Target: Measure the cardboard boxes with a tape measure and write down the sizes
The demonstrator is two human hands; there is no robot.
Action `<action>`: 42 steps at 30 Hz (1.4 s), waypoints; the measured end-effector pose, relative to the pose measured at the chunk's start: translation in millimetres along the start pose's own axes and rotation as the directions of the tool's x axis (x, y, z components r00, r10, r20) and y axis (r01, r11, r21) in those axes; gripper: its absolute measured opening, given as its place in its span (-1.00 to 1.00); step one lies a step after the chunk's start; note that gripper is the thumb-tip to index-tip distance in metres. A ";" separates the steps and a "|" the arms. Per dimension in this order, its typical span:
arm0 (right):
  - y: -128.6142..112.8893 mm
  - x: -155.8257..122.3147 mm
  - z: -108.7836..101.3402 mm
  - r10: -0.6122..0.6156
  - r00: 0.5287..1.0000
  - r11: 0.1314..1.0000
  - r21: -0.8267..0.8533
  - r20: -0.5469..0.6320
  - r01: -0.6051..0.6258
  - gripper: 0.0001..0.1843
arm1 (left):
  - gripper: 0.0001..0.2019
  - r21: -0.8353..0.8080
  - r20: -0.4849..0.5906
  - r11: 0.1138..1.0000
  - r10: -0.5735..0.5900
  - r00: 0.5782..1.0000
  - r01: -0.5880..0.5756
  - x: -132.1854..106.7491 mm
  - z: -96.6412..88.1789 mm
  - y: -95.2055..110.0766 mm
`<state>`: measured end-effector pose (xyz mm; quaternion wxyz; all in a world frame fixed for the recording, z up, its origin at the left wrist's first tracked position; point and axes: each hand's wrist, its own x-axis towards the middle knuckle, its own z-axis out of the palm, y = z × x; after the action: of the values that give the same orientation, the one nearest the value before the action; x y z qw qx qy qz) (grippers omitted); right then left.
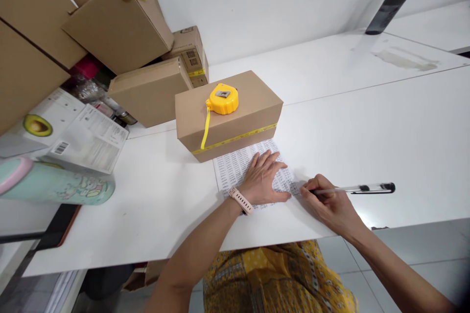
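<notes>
Near the front edge of the smooth white bench point(367, 132), the head view shows 1 thin, flat sheet point(229, 171) covered with columns of writing. The left hand point(261, 179) lies on it, fingers spread and grasping nothing; a pale pink slotted band point(240, 200) rings that wrist. The right hand point(332, 204), at the sheet's right edge, is closed around a slim, clear-barrelled pen point(376, 188). Just beyond the left hand sits an oblong, matte cardboard box point(238, 124), bearing a rounded, glossy yellow tape measure point(224, 100) whose flat strap point(206, 129) hangs over the front.
</notes>
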<state>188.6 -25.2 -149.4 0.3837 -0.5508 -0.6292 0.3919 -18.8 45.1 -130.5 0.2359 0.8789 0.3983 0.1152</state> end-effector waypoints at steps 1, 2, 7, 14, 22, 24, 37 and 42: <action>0.2 0.0 0.0 0.002 1.000 1.000 -0.001 -0.004 -0.002 -0.75 | -0.28 0.001 -0.001 1.000 -0.001 1.000 0.001 0.1 0.1 -0.1; 0.3 -0.1 -0.1 0.003 1.000 1.000 -0.003 -0.005 -0.003 -0.75 | -0.28 0.001 -0.001 1.000 0.000 1.000 0.000 0.1 0.3 -0.1; 1.9 -1.4 -0.4 0.003 1.000 1.000 0.000 0.003 -0.003 -0.74 | -0.30 -0.002 -0.010 1.000 0.003 1.000 -0.003 -0.2 0.9 0.2; 3.4 -1.6 0.1 0.010 1.000 0.999 -0.035 -0.012 -0.010 -0.74 | -0.29 -0.001 -0.003 1.000 0.002 1.000 -0.002 -0.3 -0.8 0.0; -4.9 0.4 -0.7 0.006 1.000 1.000 -0.004 -0.015 -0.006 -0.72 | -0.29 0.003 0.000 1.000 0.002 1.000 -0.002 0.3 0.0 0.1; -5.6 0.4 -0.9 0.015 1.000 1.000 0.013 -0.012 -0.015 -0.71 | -0.28 0.001 0.002 1.000 0.004 1.000 -0.004 0.1 0.0 0.2; 2.5 -0.8 -0.1 0.013 0.999 1.000 -0.014 -0.048 -0.014 -0.71 | -0.30 -0.014 -0.001 1.000 0.002 1.000 -0.002 -0.4 -0.4 0.3; 4.0 -0.9 0.6 -0.003 0.998 1.000 -0.023 -0.057 0.001 -0.71 | -0.30 -0.011 -0.001 1.000 0.002 1.000 -0.002 -0.5 -0.6 0.6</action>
<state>189.7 -25.8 -153.4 0.3955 -0.5655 -0.6231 0.3682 -19.0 44.5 -129.7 0.2405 0.8779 0.3968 0.1180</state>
